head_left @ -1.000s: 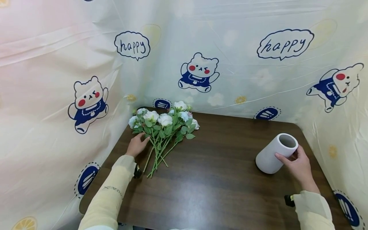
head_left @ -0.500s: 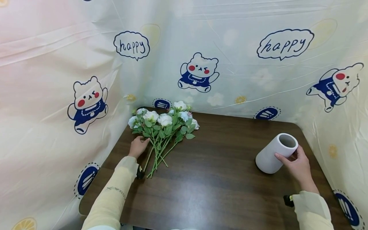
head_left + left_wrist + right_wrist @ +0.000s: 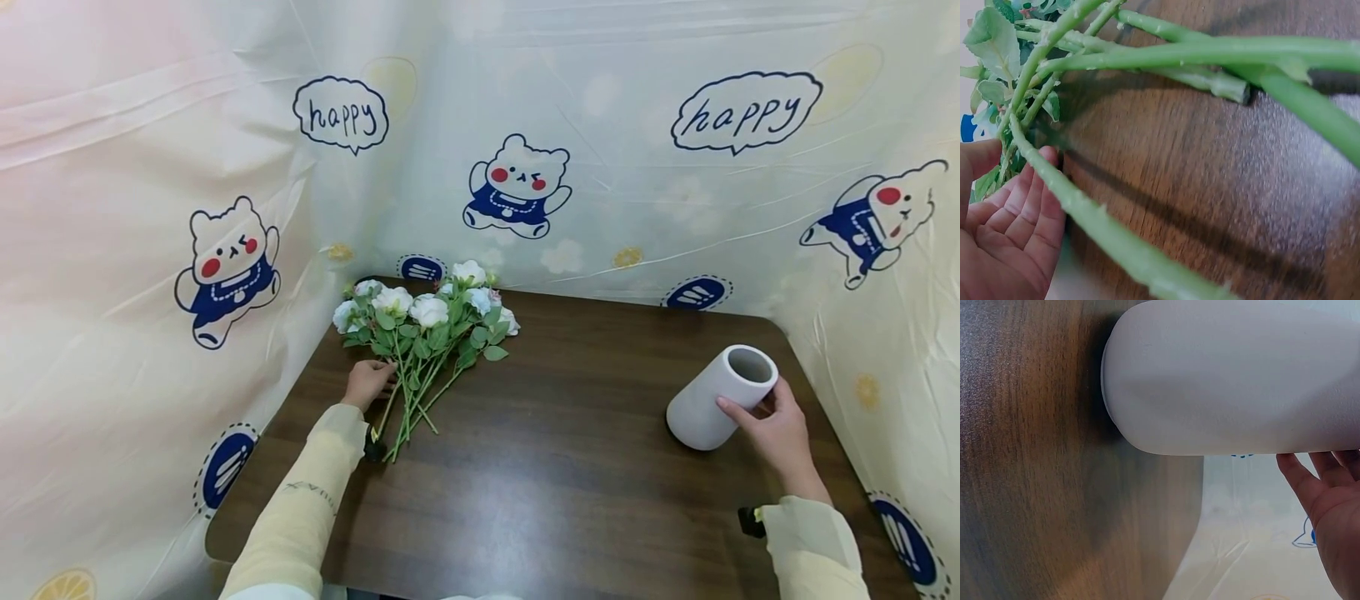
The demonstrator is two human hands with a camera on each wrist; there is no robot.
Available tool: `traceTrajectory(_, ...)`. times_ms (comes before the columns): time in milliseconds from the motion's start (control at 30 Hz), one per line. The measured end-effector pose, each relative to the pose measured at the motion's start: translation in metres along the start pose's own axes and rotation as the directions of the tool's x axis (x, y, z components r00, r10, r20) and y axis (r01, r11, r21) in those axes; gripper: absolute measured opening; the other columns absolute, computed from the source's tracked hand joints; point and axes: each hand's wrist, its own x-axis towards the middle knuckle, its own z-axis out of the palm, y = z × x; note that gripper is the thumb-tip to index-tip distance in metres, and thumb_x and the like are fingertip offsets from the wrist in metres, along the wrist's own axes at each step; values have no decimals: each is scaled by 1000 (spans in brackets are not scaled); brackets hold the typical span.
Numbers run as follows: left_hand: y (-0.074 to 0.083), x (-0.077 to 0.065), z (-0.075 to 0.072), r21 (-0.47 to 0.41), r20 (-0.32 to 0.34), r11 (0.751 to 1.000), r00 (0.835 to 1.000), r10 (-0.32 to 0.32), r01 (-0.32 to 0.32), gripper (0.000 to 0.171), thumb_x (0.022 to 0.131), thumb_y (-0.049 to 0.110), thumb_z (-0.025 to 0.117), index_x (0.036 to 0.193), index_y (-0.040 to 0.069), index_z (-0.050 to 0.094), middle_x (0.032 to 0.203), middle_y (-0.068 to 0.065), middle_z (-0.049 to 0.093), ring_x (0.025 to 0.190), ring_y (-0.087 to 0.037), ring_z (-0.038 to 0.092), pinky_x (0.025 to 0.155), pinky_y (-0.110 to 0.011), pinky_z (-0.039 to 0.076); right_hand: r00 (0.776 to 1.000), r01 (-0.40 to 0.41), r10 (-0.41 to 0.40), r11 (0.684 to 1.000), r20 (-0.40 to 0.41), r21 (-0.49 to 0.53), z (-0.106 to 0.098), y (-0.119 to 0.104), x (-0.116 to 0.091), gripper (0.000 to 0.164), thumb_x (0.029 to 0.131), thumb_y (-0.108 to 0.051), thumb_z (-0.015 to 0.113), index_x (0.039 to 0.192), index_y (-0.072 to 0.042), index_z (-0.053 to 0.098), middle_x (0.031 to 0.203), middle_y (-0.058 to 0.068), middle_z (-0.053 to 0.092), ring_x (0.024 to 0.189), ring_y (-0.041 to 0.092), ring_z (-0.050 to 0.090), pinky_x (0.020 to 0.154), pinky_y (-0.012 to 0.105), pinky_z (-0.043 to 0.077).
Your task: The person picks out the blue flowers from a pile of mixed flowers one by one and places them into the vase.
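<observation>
A bunch of white and pale blue flowers [image 3: 430,312] lies at the back left of the table, with long green stems crossing toward the front. My left hand [image 3: 367,383] is at the left side of these stems, just below the leaves. In the left wrist view its fingers [image 3: 1034,212] reach out loosely behind a green stem [image 3: 1094,215], while the thumb is near the leaves. Over on the right, a white cylindrical vase [image 3: 708,408] stands with its base on the table and its mouth up. My right hand [image 3: 780,433] holds it, thumb in front and fingers behind.
The dark wooden table [image 3: 540,467] has rounded corners. A patterned curtain [image 3: 600,200] with bears and "happy" bubbles encloses its back and sides. Cut stem ends, such as this stem end [image 3: 1235,87], lie close over the wood.
My left hand has moved a little toward the front and right, along the left edge of the stems. The flowers, the vase and my right hand stay in place.
</observation>
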Motion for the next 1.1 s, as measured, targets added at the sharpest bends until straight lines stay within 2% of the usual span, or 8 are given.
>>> traceTrajectory(200,-2,3,3,-24,-4,999,1000,-26,26,33,100,25,56,106,-6,68,89,-13,66,71,-18,63,62,-34,56,1000,11,-11,1000,-17,1,1,2,1,79,84,-22,79,147,-3,34,129,21,47,98,-5,45,73,3,40)
traceTrajectory(333,-2,3,4,-35,-7,999,1000,-29,28,30,101,22,56,104,-6,67,89,-13,66,70,-17,62,61,-33,56,1000,8,-8,1000,-17,-5,1,3,2,80,84,-23,78,147,-4,33,131,20,47,99,-5,44,75,4,41)
traceTrajectory(433,-2,2,4,-54,-7,998,1000,-29,29,28,101,21,56,102,-5,68,89,-13,66,69,-16,61,61,-32,55,1000,-1,1,1000,-9,-9,2,4,2,80,85,-24,78,148,-5,32,133,22,46,103,0,46,78,7,44)
traceTrajectory(567,-4,3,4,-82,-8,997,1000,-8,7,25,100,18,57,94,-3,70,85,-11,65,66,-17,61,58,-31,54,1000,-22,23,999,14,-29,1,3,2,82,87,-29,76,150,-8,29,137,21,44,114,19,48,92,26,49)
traceTrajectory(700,-4,2,5,-71,-15,997,1000,0,-1,28,100,17,57,81,-2,67,76,-8,64,63,-18,57,60,-32,53,999,-32,33,999,33,-28,0,2,1,83,88,-31,74,152,-11,27,140,22,41,120,34,44,99,42,46)
traceTrajectory(900,-3,2,7,-59,-23,998,1000,-5,4,37,100,18,57,67,2,55,67,-6,62,60,-22,53,64,-34,46,999,-31,32,999,35,-23,0,2,1,82,88,-31,74,152,-12,27,140,22,41,120,33,45,96,36,48)
traceTrajectory(1100,0,0,6,-71,-27,997,1000,-8,6,32,99,18,58,74,-2,59,70,-7,62,62,-23,51,65,-35,43,999,-28,28,999,37,-19,0,2,1,82,88,-30,74,152,-13,27,140,22,41,119,32,45,95,31,49)
